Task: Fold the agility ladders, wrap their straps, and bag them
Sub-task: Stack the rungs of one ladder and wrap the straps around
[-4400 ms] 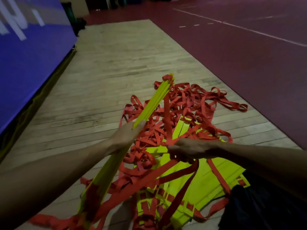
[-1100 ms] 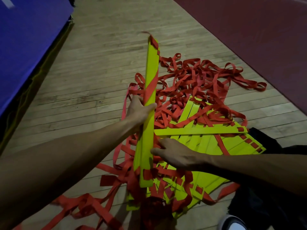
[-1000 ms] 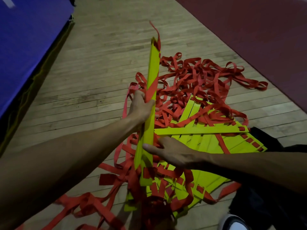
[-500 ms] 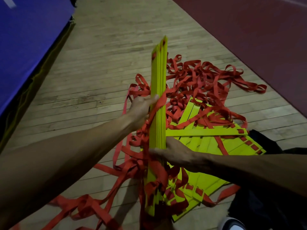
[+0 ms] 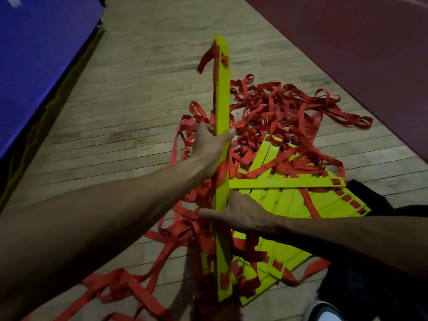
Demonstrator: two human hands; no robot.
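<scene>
A stack of yellow ladder rungs (image 5: 221, 107) stands on end in front of me, red strap hanging from its top. My left hand (image 5: 209, 144) grips the stack near its middle, fingers curled round it. Lower down, my right hand (image 5: 236, 213) holds the same stack, thumb across its front and fingers behind. A fan of loose yellow rungs (image 5: 298, 200) lies flat on the floor to the right. Tangled red straps (image 5: 284, 112) spread over and beyond them.
Wooden floorboards (image 5: 139, 112) run ahead. A blue mat (image 5: 34, 54) borders the left side and dark red flooring (image 5: 359, 54) the right. A dark bag or cloth (image 5: 375, 286) lies at the lower right, a white shoe toe (image 5: 324, 313) beside it.
The held stack has turned from edge-on to showing its flat face. My right hand has shifted round its lower part, thumb now across the front. The left hand keeps its grip.
</scene>
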